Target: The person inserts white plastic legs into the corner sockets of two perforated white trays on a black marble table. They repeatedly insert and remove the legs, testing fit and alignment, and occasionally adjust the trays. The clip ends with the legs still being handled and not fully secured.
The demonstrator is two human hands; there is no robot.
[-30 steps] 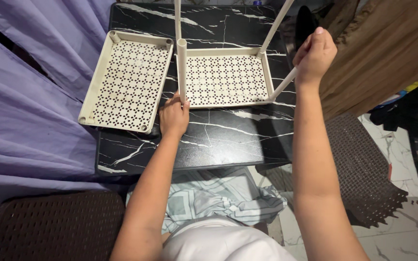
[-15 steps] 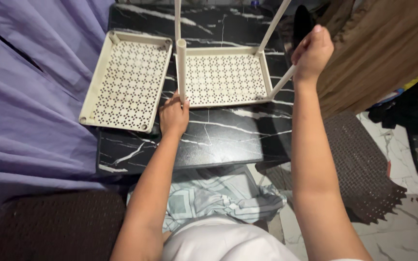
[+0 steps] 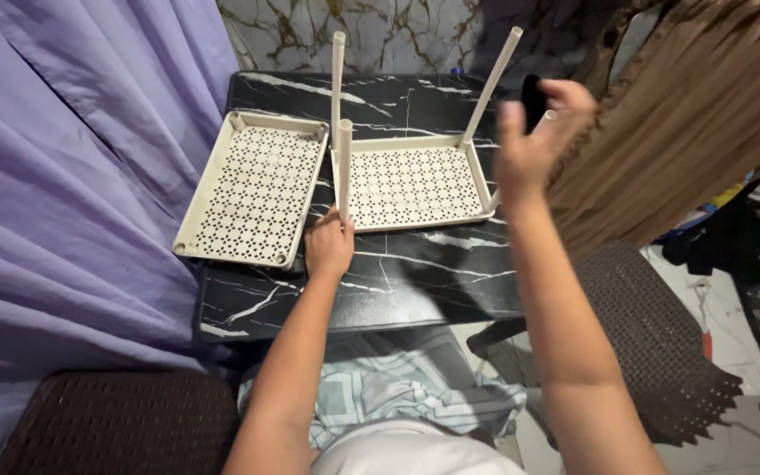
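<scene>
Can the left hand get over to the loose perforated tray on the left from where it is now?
Probably yes. The left hand grips the base of a post beside the loose tray, with only bare black marble table between them. It would have to release the post first.

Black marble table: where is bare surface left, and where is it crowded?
On the black marble table, the near strip in front of both trays is bare, right of the left hand. The far strip behind them is bare too. The loose tray and the tray with upright tubes crowd the middle; the right hand hovers there.
</scene>
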